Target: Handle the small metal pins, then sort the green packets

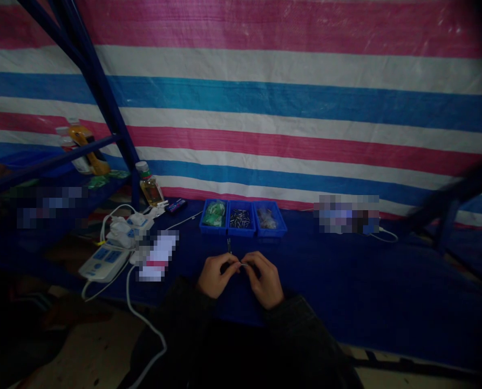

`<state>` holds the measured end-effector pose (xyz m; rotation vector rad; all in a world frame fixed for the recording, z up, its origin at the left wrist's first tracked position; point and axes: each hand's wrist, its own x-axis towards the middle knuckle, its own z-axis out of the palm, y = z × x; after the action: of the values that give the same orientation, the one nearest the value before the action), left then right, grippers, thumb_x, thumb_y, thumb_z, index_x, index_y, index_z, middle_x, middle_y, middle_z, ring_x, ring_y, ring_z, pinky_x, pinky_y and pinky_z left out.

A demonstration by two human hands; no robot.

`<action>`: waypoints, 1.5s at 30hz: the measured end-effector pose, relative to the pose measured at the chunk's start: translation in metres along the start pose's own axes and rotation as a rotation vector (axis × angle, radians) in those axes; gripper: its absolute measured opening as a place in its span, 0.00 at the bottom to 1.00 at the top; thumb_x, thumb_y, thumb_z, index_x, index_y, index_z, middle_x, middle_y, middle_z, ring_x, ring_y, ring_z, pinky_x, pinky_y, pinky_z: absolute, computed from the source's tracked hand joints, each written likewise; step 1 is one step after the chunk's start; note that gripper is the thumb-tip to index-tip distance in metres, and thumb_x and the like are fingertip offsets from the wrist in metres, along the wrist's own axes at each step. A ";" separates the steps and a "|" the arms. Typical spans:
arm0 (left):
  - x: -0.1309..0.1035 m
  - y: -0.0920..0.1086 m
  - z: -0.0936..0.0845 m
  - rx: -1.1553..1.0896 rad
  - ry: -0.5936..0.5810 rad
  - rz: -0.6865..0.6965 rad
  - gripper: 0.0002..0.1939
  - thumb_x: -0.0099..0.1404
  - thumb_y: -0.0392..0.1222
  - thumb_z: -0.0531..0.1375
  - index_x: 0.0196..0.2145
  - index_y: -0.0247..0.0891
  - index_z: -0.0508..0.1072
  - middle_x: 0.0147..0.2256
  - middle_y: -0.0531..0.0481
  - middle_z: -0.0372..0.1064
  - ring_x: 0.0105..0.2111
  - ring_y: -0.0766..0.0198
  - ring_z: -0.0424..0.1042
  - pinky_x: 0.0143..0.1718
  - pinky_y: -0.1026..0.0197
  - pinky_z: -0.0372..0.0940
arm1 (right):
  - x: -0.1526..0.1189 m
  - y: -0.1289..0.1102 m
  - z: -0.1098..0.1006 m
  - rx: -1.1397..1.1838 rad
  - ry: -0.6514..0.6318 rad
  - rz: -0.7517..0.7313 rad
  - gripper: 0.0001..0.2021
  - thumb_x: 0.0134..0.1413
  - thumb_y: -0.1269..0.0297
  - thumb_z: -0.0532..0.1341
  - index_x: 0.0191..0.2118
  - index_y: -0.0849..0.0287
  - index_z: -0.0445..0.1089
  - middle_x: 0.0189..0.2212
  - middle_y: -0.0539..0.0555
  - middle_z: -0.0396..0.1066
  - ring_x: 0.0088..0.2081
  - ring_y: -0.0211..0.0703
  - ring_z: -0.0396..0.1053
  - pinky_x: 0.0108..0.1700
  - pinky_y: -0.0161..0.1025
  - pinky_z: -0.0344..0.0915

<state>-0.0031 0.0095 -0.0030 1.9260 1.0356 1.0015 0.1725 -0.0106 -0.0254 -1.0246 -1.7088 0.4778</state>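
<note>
The left hand and the right hand meet at the fingertips just above the tabletop, each with thumb and forefinger pinched on one small pale strip. The strip is whitish, very thin and slightly bowed, its short visible length bridging the gap between the two grips. In this dim light it could be a wire or a sliver of plastic; the view is too poor to say.

Just beyond the left hand's knuckles is a slim, dark metallic item. Farther back, three blue trays stand side by side: the left tray holds a green-tinted plastic bag, the middle tray a heap of small, shiny metal pieces, and the right tray a clear bag with pale contents.

To the left, a pixelated phone-like screen lies near a white power strip crowded with plugs and cables. A bottle of yellowish liquid stands behind them. At the right rear is another pixelated patch on the dark blue table. Behind everything hangs a striped tarp in pink, white and blue.
</note>
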 end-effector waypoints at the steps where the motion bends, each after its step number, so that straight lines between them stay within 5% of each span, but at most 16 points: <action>1: 0.000 0.000 0.000 0.006 0.005 0.001 0.09 0.71 0.41 0.60 0.35 0.37 0.77 0.30 0.50 0.78 0.33 0.61 0.78 0.39 0.64 0.67 | 0.000 0.000 0.000 0.001 -0.003 0.007 0.07 0.65 0.71 0.57 0.41 0.55 0.72 0.37 0.54 0.74 0.39 0.45 0.73 0.42 0.41 0.70; 13: -0.001 0.000 -0.001 0.025 0.023 -0.010 0.09 0.72 0.41 0.59 0.35 0.38 0.77 0.30 0.51 0.77 0.33 0.62 0.77 0.39 0.64 0.66 | 0.001 -0.004 -0.001 -0.012 -0.017 0.031 0.08 0.68 0.68 0.57 0.38 0.55 0.72 0.36 0.54 0.74 0.39 0.46 0.74 0.44 0.42 0.70; 18: -0.002 0.000 -0.001 0.035 0.034 -0.026 0.10 0.72 0.41 0.58 0.35 0.38 0.77 0.30 0.51 0.77 0.32 0.62 0.76 0.38 0.63 0.65 | -0.001 -0.001 0.000 -0.030 0.001 0.031 0.08 0.66 0.69 0.59 0.47 0.54 0.72 0.37 0.54 0.75 0.38 0.45 0.74 0.42 0.40 0.71; 28: -0.002 0.001 -0.003 0.041 0.027 -0.033 0.10 0.73 0.43 0.58 0.35 0.38 0.76 0.29 0.52 0.76 0.32 0.63 0.76 0.38 0.63 0.65 | 0.001 -0.003 0.000 -0.027 -0.008 0.065 0.08 0.68 0.68 0.56 0.38 0.55 0.72 0.36 0.54 0.74 0.39 0.46 0.74 0.44 0.41 0.70; 34: -0.001 0.002 -0.004 0.051 0.025 -0.029 0.11 0.73 0.43 0.57 0.34 0.38 0.76 0.29 0.51 0.77 0.31 0.62 0.76 0.38 0.63 0.66 | 0.000 -0.003 0.000 -0.045 0.001 0.050 0.06 0.67 0.67 0.58 0.44 0.55 0.72 0.36 0.54 0.74 0.38 0.45 0.74 0.42 0.40 0.70; 45: -0.002 0.003 -0.002 0.067 0.044 -0.019 0.11 0.72 0.42 0.58 0.33 0.38 0.77 0.29 0.51 0.77 0.30 0.63 0.76 0.36 0.64 0.66 | 0.001 -0.004 -0.002 -0.125 0.015 0.109 0.10 0.70 0.66 0.54 0.36 0.55 0.69 0.32 0.52 0.72 0.34 0.43 0.72 0.36 0.38 0.66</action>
<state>-0.0050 0.0071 -0.0003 1.9522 1.1235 1.0147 0.1725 -0.0122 -0.0215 -1.2135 -1.6920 0.4361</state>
